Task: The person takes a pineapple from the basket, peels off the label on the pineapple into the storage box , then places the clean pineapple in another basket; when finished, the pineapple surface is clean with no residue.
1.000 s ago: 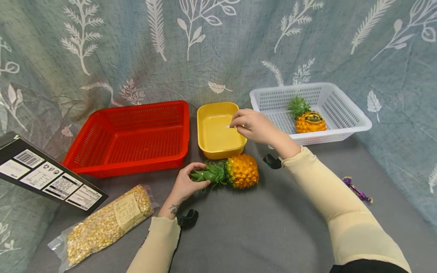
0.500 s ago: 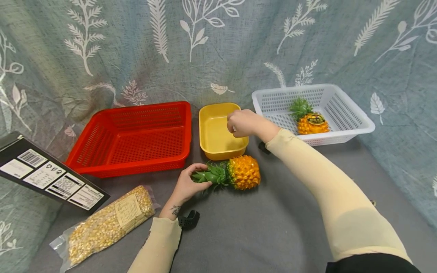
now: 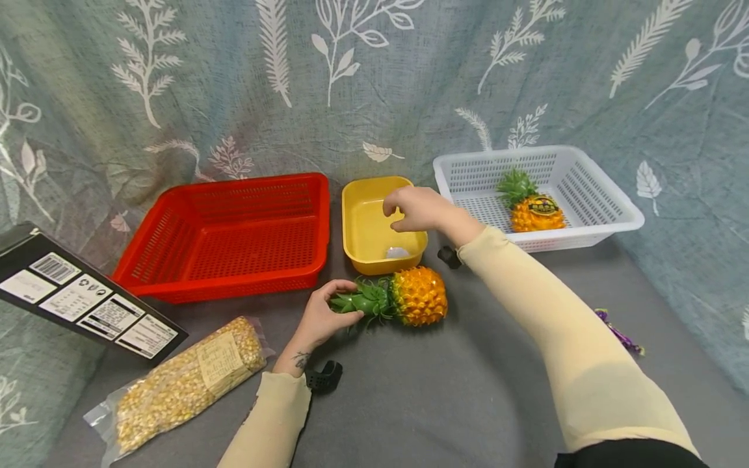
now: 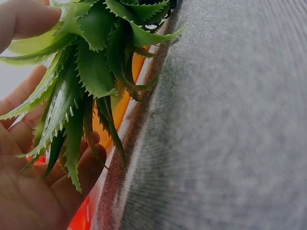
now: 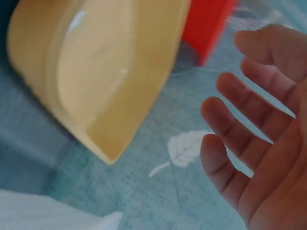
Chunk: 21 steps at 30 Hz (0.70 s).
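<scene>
My left hand [image 3: 328, 309] curls round the green leafy crown of a pineapple [image 3: 419, 296], which lies on its side on the grey table with its orange body to the right. In the left wrist view, the thumb and fingers stand on either side of the spiky leaves [image 4: 96, 67]. Over the yellow tub [image 3: 368, 227] hovers my right hand [image 3: 422, 209], fingers loosely bent and holding nothing; its bare palm shows in the right wrist view. A small whitish, translucent piece [image 3: 397, 252] lies in the near end of the tub.
A red basket [image 3: 234, 283] stands left of the tub. At the right, a white basket [image 3: 591, 227] holds another pineapple [image 3: 535, 211] with a label. A bag of corn kernels [image 3: 187, 383] and black box [image 3: 88, 299] are at left, a purple-wrapped candy [image 3: 620, 333] at right.
My right hand has let go of the small whitish piece, now lying in the yellow tub, and its fingers have spread. The left hand and its pineapple have stayed put.
</scene>
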Each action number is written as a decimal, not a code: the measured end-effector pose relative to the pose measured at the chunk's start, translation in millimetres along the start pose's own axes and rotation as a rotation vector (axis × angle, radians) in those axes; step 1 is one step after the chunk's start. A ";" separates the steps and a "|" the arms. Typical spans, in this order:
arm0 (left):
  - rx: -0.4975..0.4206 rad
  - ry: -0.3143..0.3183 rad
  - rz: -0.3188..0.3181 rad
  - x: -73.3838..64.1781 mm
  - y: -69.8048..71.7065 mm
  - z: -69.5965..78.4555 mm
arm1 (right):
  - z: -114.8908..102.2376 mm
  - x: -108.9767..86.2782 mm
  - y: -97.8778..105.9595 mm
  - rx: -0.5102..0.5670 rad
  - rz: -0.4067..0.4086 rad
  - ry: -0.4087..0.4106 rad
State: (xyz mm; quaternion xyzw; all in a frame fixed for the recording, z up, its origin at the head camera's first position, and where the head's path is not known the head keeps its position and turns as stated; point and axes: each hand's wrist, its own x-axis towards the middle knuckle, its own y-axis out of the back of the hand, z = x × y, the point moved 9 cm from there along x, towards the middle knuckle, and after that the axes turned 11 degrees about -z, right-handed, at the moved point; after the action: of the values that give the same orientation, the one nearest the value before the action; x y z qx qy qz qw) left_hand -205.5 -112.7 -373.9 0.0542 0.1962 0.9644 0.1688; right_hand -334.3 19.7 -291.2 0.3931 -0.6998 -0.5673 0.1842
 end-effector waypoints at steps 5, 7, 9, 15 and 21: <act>-0.001 0.001 -0.005 0.3 -0.3 -1.2 | 13.7 -27.7 17.7 0.291 0.211 -0.016; -0.002 0.000 -0.004 0.1 -0.3 -1.6 | 22.0 -39.8 20.1 0.396 0.285 -0.035; -0.002 -0.002 -0.003 0.0 -0.1 -1.8 | 30.6 -52.4 20.9 0.489 0.360 -0.057; 0.006 -0.009 0.001 -0.3 -0.4 -1.8 | 50.4 -92.9 13.0 0.683 0.569 -0.115; 0.008 -0.004 0.000 0.2 -1.9 -1.7 | 61.3 -126.7 -4.0 0.816 0.768 -0.127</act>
State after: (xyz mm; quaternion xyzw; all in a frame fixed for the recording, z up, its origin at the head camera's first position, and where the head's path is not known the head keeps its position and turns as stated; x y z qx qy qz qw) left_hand -205.4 -111.6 -376.2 0.0569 0.1999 0.9635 0.1688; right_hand -297.1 155.5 -288.8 0.1145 -0.9650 -0.1655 0.1683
